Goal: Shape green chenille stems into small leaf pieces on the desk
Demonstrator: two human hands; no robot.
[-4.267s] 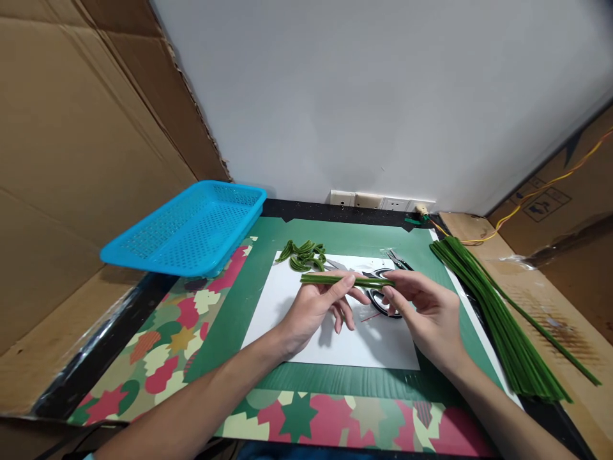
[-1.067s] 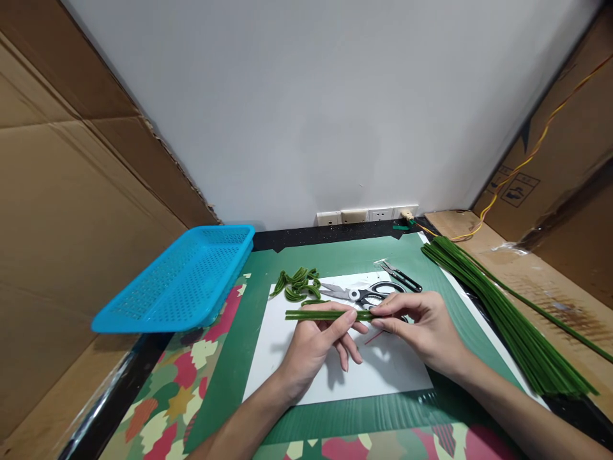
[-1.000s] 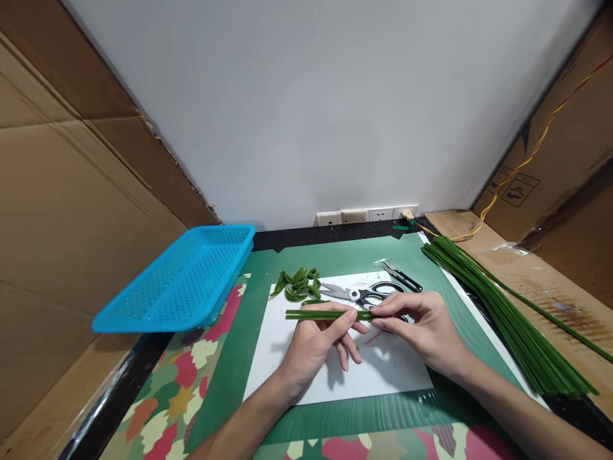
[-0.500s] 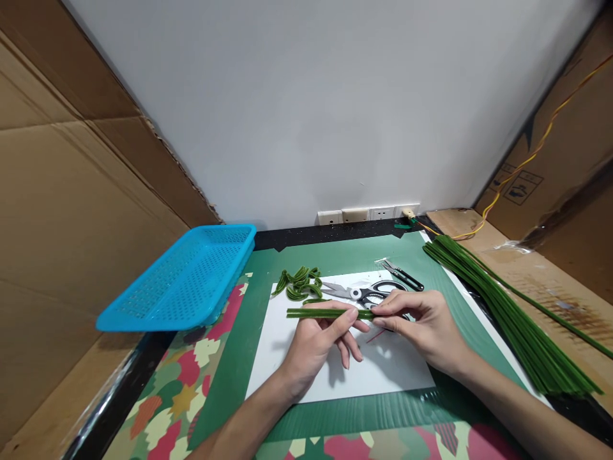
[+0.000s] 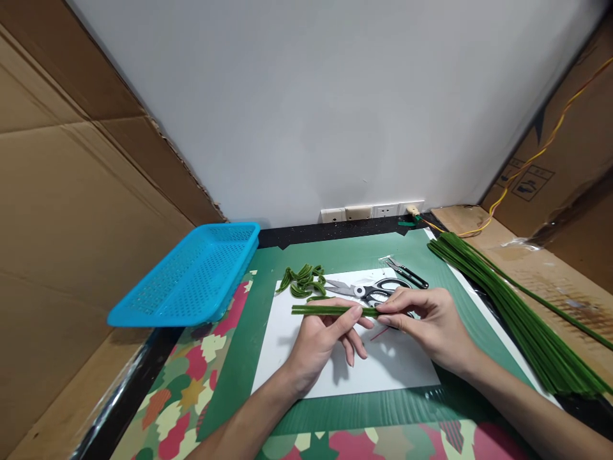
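Note:
A small bundle of straight green stems (image 5: 325, 310) is held level above a white sheet (image 5: 306, 364). My left hand (image 5: 323, 338) pinches the bundle near its middle with thumb and forefinger, its other fingers hanging loose. At the bundle's right end my right hand (image 5: 426, 322) pinches it with fingertips pressed together. Behind the bundle lies a little heap of curled green pieces (image 5: 304, 282).
Large scissors (image 5: 368, 291) and small snips (image 5: 407, 273) lie on the sheet's far side. A long pile of green stems (image 5: 507, 316) runs along the right. A blue mesh basket (image 5: 191, 275) sits tilted at the left. Cardboard walls stand on both sides, with wall sockets (image 5: 371, 211) behind.
Both hands keep the same pinch on the bundle. The view has shifted slightly, so everything sits a little to the right and higher in the picture.

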